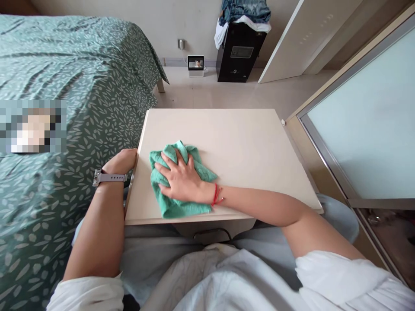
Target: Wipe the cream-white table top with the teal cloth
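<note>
A green cloth (pixel 181 208) lies rumpled on the left part of a small cream-coloured table (pixel 240 147). Pressed down on top of it is my right hand (pixel 180 178), palm down, fingers spread, with folds of cloth rising around the fingertips. A red string bracelet circles that wrist. My left hand (pixel 122 160) is against the table's left side; its fingers are hidden by the edge, so their grip does not show. A watch with a pale strap (pixel 112 177) is on the left wrist.
A bed with a green leaf-patterned cover (pixel 97 73) borders the left side. Beyond the table stand a small smart display (pixel 196 67) and a black cabinet (pixel 238 58) topped with folded jeans (pixel 244 11). A frosted-glass sliding door (pixel 366 112) runs along the right.
</note>
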Demonstrator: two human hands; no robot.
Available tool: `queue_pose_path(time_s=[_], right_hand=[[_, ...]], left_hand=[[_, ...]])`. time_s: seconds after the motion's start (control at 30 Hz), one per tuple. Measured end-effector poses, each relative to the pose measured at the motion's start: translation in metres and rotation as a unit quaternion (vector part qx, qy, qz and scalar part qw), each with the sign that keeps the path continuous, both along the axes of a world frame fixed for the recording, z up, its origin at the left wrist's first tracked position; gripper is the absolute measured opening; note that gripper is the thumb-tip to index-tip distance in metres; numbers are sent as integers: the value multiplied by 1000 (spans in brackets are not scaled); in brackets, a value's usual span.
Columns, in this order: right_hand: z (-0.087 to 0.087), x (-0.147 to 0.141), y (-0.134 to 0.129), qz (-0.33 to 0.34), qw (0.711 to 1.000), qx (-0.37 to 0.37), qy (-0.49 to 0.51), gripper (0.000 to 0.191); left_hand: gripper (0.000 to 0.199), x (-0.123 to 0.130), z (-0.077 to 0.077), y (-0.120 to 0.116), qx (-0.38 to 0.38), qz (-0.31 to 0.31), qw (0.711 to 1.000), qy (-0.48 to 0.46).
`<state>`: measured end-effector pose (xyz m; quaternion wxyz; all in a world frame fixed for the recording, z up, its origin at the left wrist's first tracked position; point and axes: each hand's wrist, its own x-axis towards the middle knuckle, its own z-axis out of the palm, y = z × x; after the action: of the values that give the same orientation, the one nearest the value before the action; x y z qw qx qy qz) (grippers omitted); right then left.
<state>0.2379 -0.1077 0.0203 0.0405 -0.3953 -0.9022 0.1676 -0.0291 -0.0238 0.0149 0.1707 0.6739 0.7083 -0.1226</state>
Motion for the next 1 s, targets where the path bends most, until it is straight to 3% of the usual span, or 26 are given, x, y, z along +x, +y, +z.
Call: queue_pose_path(time_s=[0.1, 0.27, 0.5, 0.77, 1.0], right_hand=[[3, -13, 41, -34, 999, 7, -7, 78], [7, -29, 102, -77, 997, 19, -8, 75], [7, -41, 164, -100, 994, 37, -10, 69], [5, -43, 196, -125, 991, 53, -17, 68], [4, -41, 186, -124, 991, 37, -17, 71]], left_hand=[[58, 0, 0, 0, -32, -4, 999, 21], [51, -2, -2, 0, -25, -19, 999, 18], [44, -9, -9, 3, -33, -12, 999, 25], [46, -3, -2, 0, -43, -3, 999, 4], [43, -1, 1, -2, -37, 1, 999, -12]])
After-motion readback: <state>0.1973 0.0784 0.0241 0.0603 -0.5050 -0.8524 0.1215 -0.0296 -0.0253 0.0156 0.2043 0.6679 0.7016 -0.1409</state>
